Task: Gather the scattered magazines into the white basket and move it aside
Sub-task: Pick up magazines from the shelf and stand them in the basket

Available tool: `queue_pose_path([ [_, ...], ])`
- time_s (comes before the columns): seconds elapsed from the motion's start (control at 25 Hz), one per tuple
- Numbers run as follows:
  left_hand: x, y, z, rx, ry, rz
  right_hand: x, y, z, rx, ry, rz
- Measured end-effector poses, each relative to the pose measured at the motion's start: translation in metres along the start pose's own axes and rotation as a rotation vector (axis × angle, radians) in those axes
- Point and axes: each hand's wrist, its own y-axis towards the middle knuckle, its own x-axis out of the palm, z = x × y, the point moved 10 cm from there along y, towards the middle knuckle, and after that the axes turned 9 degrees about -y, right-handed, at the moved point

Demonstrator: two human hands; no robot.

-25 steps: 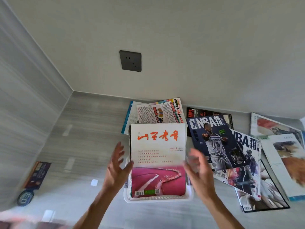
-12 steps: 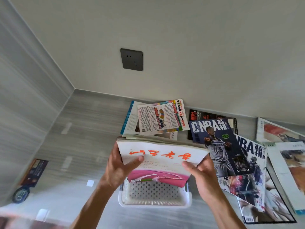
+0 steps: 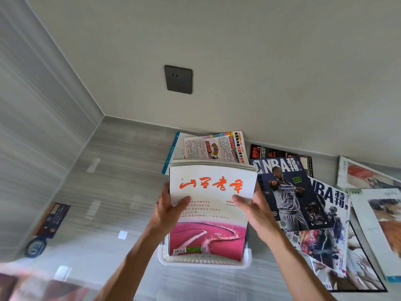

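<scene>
A stack of magazines [image 3: 211, 216], topped by a white cover with red characters and a pink landscape, stands tilted with its lower edge inside the white basket [image 3: 204, 260]. My left hand [image 3: 168, 210] grips the stack's left edge, thumb across the cover. On the right edge my right hand [image 3: 253, 210] holds it the same way. More magazines lie loose on the grey surface: a colourful one [image 3: 214, 146] behind the stack, a dark NBA issue [image 3: 288, 192] to the right, and a second NBA issue [image 3: 329, 231] partly under it.
Further magazines [image 3: 377, 218] lie at the far right, and a black one [image 3: 280, 152] against the back wall. A dark socket [image 3: 178, 79] is on the wall. A small dark card [image 3: 51, 220] and a round tag [image 3: 35, 247] rest at the left.
A second ago both hands were open beside the stack. They then took hold of it, tipped it back out of the basket, and now it stands down in the basket again.
</scene>
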Motion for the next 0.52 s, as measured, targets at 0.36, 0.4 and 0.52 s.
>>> queue_pose_path([
  [0.36,-0.038,-0.015,-0.053,-0.279,0.210,-0.050,-0.004,-0.027,0.058,0.316,-0.629,0.024],
  [0.4,-0.037,-0.025,-0.063,-0.334,0.157,-0.092,0.001,-0.049,0.084,0.446,-0.655,-0.043],
  [0.52,-0.033,-0.037,-0.072,-0.375,0.115,-0.173,0.010,-0.089,0.118,0.580,-0.523,-0.038],
])
